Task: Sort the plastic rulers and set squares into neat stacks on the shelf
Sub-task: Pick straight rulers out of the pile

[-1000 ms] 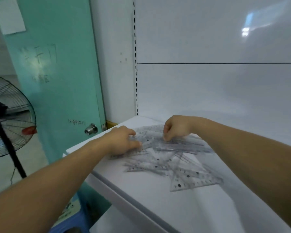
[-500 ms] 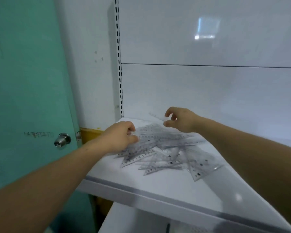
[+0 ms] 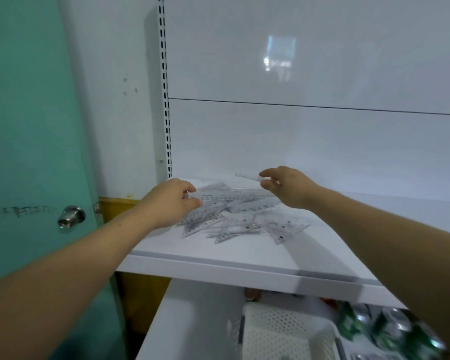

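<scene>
A loose heap of clear plastic rulers and set squares (image 3: 240, 219) lies on the white shelf (image 3: 218, 258), near its back left corner. My left hand (image 3: 172, 201) is at the heap's left end, fingers and thumb pinching the end of a long clear ruler (image 3: 234, 196) that lies across the heap. My right hand (image 3: 287, 185) is raised just above the heap's back edge and pinches one end of a short clear ruler (image 3: 246, 175), which sticks out to the left, off the pile.
A slotted white upright (image 3: 165, 100) and the white back panel (image 3: 309, 141) close the shelf behind. A teal door with a metal knob (image 3: 70, 216) stands at the left. Below the shelf are a white perforated basket (image 3: 283, 331) and green cans (image 3: 390, 326).
The camera swung right, taking the fan out of view. My right hand lifted off the heap with a short ruler pinched in it. My left hand stayed at the heap's left end.
</scene>
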